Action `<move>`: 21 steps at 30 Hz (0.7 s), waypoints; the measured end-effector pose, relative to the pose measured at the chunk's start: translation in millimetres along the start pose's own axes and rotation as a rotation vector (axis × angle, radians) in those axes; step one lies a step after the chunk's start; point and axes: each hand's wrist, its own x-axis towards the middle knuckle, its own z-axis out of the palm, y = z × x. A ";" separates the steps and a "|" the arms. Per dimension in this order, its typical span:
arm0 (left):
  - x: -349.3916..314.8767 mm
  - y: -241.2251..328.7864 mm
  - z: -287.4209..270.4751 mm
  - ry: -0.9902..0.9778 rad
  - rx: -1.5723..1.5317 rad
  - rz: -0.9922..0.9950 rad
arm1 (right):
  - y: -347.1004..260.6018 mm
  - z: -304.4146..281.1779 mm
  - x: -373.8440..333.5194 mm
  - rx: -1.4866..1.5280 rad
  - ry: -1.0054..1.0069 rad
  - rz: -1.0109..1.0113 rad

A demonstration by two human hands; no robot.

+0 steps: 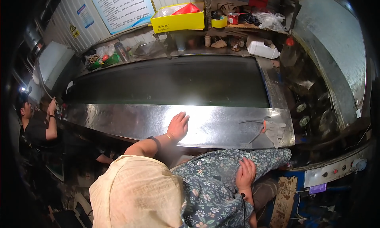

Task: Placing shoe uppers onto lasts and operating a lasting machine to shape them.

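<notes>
My left hand (178,127) rests palm down on a shiny metal ledge (118,119), its fingers stretched toward the far edge and nothing in it. Beyond the ledge lies a wide dark belt-like surface (170,79). My right hand (246,173) lies flat on the dark floral cloth (213,188) over my lap, fingers extended and holding nothing. At the ledge's right end is a grey-white work glove (275,132) with an orange cuff. Thin dark cords or rods (251,122) lie beside the glove.
A co-worker (39,127) is at the far left, hands raised. Behind the belt, a shelf carries a yellow box (178,19), a roll of yellow tape (219,21) and a white jug (261,49). A control panel (330,173) with buttons stands at the right.
</notes>
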 end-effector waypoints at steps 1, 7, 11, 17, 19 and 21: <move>-0.6 -0.9 0.9 -0.021 -0.004 -0.003 | 0.0 -0.4 -0.6 -0.002 -0.010 0.003; -1.4 -1.3 0.2 -0.004 0.000 -0.003 | 1.0 -1.2 -2.3 0.007 0.002 -0.001; 1.5 0.6 0.2 -0.013 -0.005 -0.006 | 0.6 -1.9 -2.3 0.011 0.014 -0.009; -11.7 -12.2 11.5 -0.047 -0.007 -0.050 | 2.5 -0.8 -2.0 0.016 0.020 -0.024; -1.9 2.4 10.5 -0.050 -0.022 -0.048 | 5.0 -0.1 -3.2 0.019 0.020 -0.022; 14.7 35.6 -3.6 -0.117 -0.062 -0.299 | 7.5 0.8 -4.7 0.028 0.023 -0.032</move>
